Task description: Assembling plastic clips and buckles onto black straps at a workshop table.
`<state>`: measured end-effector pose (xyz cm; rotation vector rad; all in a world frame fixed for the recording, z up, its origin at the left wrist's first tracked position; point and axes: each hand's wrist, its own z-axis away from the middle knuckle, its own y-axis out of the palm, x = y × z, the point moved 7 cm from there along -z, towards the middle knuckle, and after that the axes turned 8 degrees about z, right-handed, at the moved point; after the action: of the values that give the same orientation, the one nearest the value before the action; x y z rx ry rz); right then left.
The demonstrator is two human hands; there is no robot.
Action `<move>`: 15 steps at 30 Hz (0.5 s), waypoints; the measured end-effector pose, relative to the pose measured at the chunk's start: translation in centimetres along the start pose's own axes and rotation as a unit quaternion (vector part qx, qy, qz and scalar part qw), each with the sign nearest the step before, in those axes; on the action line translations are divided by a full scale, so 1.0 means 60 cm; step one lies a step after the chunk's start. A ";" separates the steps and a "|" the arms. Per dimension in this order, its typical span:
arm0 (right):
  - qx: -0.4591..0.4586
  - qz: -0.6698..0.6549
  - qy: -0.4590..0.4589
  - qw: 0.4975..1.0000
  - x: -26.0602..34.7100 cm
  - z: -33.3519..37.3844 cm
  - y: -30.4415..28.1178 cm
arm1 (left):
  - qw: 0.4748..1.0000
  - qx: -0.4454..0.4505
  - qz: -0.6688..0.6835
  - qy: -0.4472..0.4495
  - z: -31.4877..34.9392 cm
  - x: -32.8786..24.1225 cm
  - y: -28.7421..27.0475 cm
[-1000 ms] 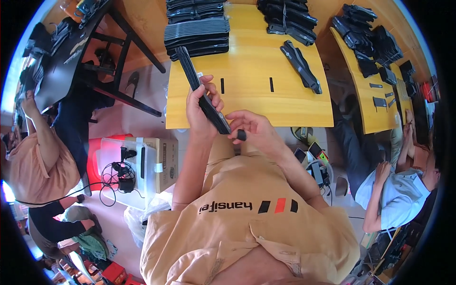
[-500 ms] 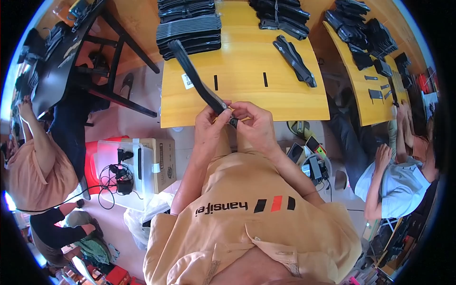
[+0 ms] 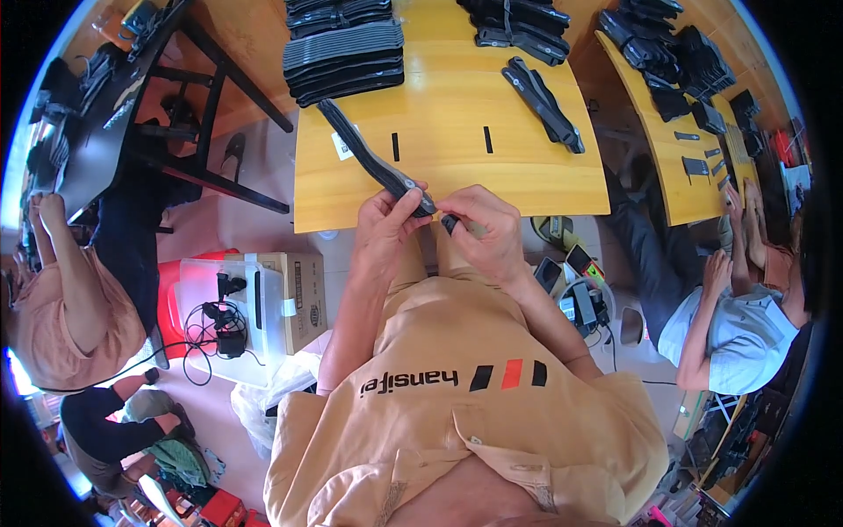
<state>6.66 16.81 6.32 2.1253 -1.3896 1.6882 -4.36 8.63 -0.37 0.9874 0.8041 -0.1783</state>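
A long, dark folded strap (image 3: 362, 153) slants from the yellow table up front down to my left hand (image 3: 379, 230), whose fingers are closed round its near end. Close beside it, my right hand (image 3: 493, 235) pinches a small black end piece (image 3: 450, 223). Whether that piece still joins the strap is hard to make out. On the table (image 3: 443, 180), a tall stack of folded black and grey straps (image 3: 344, 63) stands at the far left. A single folded strap bundle (image 3: 543, 105) lies to the right.
More tied black straps (image 3: 516, 31) lie at the table's far edge. Two short black strips (image 3: 488, 140) mark the tabletop. Left of my legs are a clear plastic bin (image 3: 255, 307) with cables and a cardboard box (image 3: 305, 299). Co-workers sit at tables on both sides.
The strap's far end has dropped toward the tabletop. My hands have drawn slightly apart, the right one moving right with the small black piece.
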 end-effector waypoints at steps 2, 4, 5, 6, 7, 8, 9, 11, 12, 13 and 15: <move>-0.005 0.021 -0.021 1.000 0.005 -0.001 0.000 | 1.000 -0.003 -0.018 0.002 -0.003 0.005 -0.001; -0.011 0.044 -0.043 0.998 0.007 -0.001 0.000 | 1.000 -0.009 -0.023 0.010 -0.003 0.006 0.002; -0.009 0.044 -0.043 0.998 0.006 -0.001 0.000 | 0.999 -0.014 -0.029 0.017 -0.003 0.006 0.002; -0.008 0.051 -0.050 0.997 0.007 -0.001 0.000 | 0.999 -0.014 -0.028 0.018 -0.003 0.006 0.002; -0.007 0.057 -0.058 0.997 0.009 0.000 0.001 | 0.999 -0.020 -0.040 0.021 -0.004 0.005 0.002; -0.005 0.058 -0.058 0.997 0.010 0.000 0.000 | 0.998 -0.025 -0.052 0.023 -0.004 0.004 0.002; -0.003 0.067 -0.050 0.996 0.010 0.000 0.000 | 0.998 -0.025 -0.050 0.024 -0.003 0.004 0.003; 0.000 0.077 -0.042 0.996 0.011 -0.002 -0.001 | 0.995 -0.029 -0.083 0.036 -0.003 0.000 0.006; -0.001 0.084 -0.045 0.995 0.013 -0.003 -0.002 | 0.995 -0.030 -0.082 0.036 -0.004 0.000 0.006; -0.003 0.092 -0.047 0.995 0.014 -0.003 -0.003 | 0.995 -0.031 -0.091 0.038 -0.005 0.000 0.007; -0.003 0.091 -0.036 0.995 0.012 -0.004 -0.004 | 0.994 -0.033 -0.099 0.040 -0.007 0.000 0.010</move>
<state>6.62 16.68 7.11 2.1351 -1.6523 1.6790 -4.30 9.28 -0.07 0.8563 0.9764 -0.2822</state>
